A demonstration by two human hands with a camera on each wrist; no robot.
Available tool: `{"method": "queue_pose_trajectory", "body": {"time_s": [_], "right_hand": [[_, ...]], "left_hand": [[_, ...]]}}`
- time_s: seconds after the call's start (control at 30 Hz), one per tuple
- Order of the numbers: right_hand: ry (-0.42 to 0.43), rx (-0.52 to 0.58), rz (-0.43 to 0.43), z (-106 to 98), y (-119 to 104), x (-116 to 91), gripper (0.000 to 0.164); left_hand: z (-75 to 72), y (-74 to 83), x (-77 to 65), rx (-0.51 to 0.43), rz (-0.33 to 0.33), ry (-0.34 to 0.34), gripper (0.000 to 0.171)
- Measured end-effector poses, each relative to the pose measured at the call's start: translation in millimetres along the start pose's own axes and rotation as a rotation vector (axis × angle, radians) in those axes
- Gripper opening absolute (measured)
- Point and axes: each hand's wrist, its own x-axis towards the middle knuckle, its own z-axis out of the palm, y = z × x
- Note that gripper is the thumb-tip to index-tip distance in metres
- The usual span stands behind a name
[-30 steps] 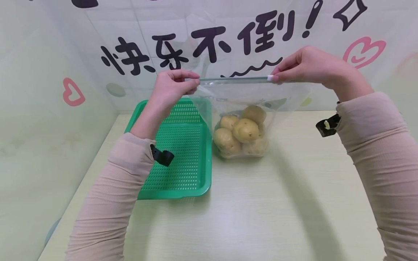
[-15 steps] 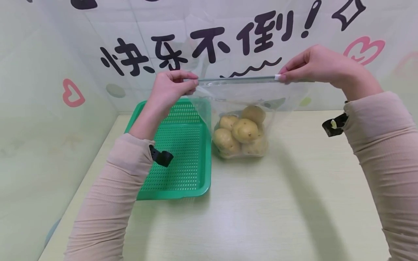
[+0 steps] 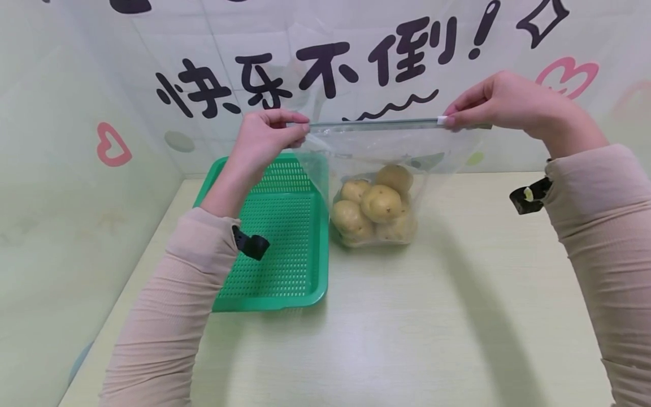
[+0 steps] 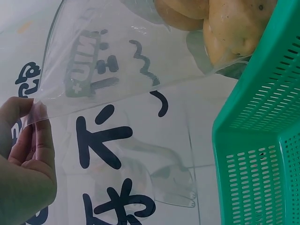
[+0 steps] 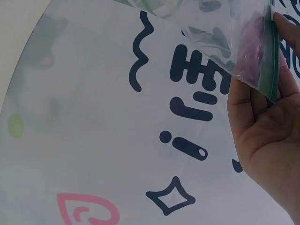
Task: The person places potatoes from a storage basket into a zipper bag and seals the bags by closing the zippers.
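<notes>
A clear zip bag (image 3: 351, 144) stands on the table with several potatoes (image 3: 382, 203) in its lower part. My left hand (image 3: 269, 135) pinches the bag's top left corner between thumb and fingers, as the left wrist view also shows. Near the right end of the green zip strip (image 5: 273, 61), my right hand (image 3: 519, 110) pinches a small white slider (image 3: 441, 120). The strip is stretched straight between both hands. In the right wrist view, the bag's corner lies against the right palm and partly hides the fingers.
A green perforated plastic basket (image 3: 274, 243) sits on the pale table (image 3: 386, 328), left of the bag and under the left forearm. Behind the table hangs a white printed sheet (image 3: 244, 34) with black characters and pink hearts.
My right hand has slid to the right along the zip strip, taking the white slider with it. The left hand, potatoes and basket have stayed in place.
</notes>
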Motion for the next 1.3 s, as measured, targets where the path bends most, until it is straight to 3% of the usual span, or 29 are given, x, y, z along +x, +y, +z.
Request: {"method": "queue_pose_trajectory", "body": {"time_s": [1.3], "right_hand": [[-0.02,0.05,0.049,-21.6,34.3,-12.0,0.01]], "left_hand": [[0.2,-1.5,0.1,-0.051,-0.006,0.007,0.021]]}}
